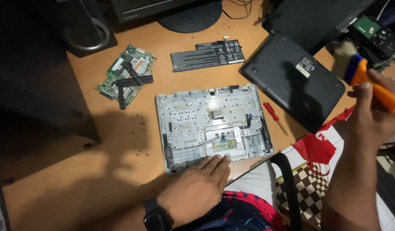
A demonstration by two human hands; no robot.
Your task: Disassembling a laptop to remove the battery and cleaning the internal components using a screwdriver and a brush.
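**Brush up in my right, left pinning the laptop shell**

So my right hand (pixel 370 113) is wrapped tight around the orange handle of a brush (pixel 359 70), fingers closed on it, held up off the desk. The brush has a blue band and pale bristles, a bit blurred, and it hangs up and to the right of the grey palmrest shell (pixel 212 124), over the corner of the black bottom cover (pixel 291 81).

My left hand (pixel 197 188) isn't gripping anything. It lies flat, fingers together, with the fingertips (pixel 216 160) pressing on the near edge of the shell, just below the little green board at the touchpad spot. There's a dark watch on that wrist.

Everything else relative to the shell: a red screwdriver (pixel 273 115) lies just off its right edge, between it and the black cover. A flat black battery (pixel 208 54) sits behind it. The green motherboard (pixel 127 75) is off to the back left, with small dark screws scattered on the wooden desk (pixel 120 162) left of the shell. A monitor stand (pixel 190 15) is farther back still.
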